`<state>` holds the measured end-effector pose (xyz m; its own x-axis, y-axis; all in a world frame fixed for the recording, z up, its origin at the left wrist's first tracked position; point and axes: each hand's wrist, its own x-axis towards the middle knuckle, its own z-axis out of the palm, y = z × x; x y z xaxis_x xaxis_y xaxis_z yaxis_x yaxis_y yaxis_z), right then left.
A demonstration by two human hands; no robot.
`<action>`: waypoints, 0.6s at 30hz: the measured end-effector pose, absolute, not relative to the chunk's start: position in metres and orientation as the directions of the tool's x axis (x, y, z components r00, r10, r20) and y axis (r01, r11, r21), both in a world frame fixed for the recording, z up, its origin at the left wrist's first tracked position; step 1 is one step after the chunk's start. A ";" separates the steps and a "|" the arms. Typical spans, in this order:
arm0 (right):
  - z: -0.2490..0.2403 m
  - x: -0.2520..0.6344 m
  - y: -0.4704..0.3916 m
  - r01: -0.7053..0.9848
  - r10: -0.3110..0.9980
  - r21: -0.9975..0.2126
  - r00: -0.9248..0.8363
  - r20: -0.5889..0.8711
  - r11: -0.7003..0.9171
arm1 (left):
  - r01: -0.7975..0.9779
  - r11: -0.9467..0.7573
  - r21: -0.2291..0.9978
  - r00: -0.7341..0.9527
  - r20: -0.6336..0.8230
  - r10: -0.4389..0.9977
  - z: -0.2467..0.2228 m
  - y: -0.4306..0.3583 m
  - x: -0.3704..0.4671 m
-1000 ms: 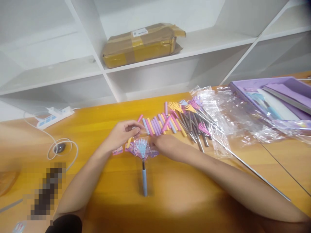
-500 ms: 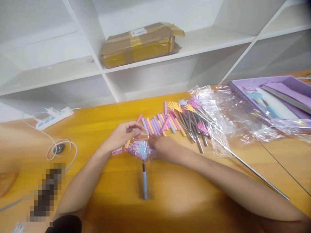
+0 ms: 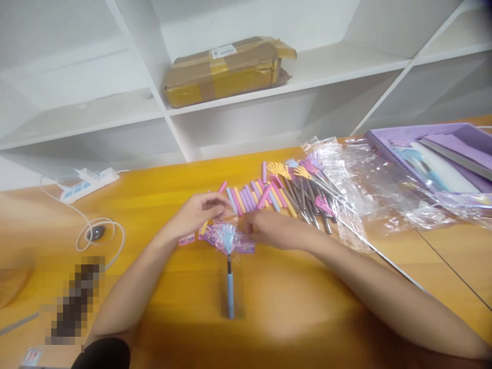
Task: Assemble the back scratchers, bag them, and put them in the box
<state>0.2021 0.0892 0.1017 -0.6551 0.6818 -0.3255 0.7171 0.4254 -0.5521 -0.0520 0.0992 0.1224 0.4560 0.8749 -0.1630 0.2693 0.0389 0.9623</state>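
A light-blue hand-shaped back scratcher (image 3: 230, 294) with a dark metal neck lies in a clear plastic bag (image 3: 235, 246), handle towards me. My left hand (image 3: 203, 211) is at the bag's upper left, thumb and fingers pinched together on its clear edge. On the upper right, my right hand (image 3: 271, 229) has its fingers curled closed on the bag; the fingertips are partly hidden. Small purple printed cards (image 3: 207, 234) lie beneath the bag, beside a pink-and-purple card (image 3: 187, 239).
Beyond my hands lie several coloured tubes (image 3: 248, 197) and a pile of metal back scratchers (image 3: 303, 174). Clear bags (image 3: 353, 179) and a purple box (image 3: 374, 134) are at right. Left are a power strip (image 3: 88, 185) and cable; a taped carton (image 3: 226, 77) sits on the shelf.
My right hand has shifted slightly right and away from me, uncovering more of a purple card. My left hand stays in about the same place. The view has moved a little.
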 end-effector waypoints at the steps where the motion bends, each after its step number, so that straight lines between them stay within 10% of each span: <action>1: 0.109 0.206 0.086 0.724 0.717 -0.543 -0.636 -0.285 0.426 | 0.243 0.053 0.969 0.460 -0.163 0.873 0.121 0.100 -0.052; 5: 0.129 0.217 0.071 0.714 0.832 -0.435 -0.516 0.204 0.549 | 0.190 0.109 0.976 0.441 -0.184 0.878 0.117 0.102 -0.052; 8: 0.130 0.216 0.065 0.650 0.671 -0.278 -0.493 0.553 0.707 | 0.162 0.129 0.978 0.421 -0.187 0.888 0.116 0.103 -0.050; 13: 0.115 0.207 0.063 0.464 0.322 0.036 -0.668 0.671 0.885 | 0.126 0.125 0.984 0.376 -0.164 0.912 0.118 0.102 -0.049; 18: 0.106 0.200 0.064 0.313 0.244 0.009 -0.756 0.607 0.950 | 0.132 0.135 0.982 0.367 -0.176 0.914 0.123 0.097 -0.047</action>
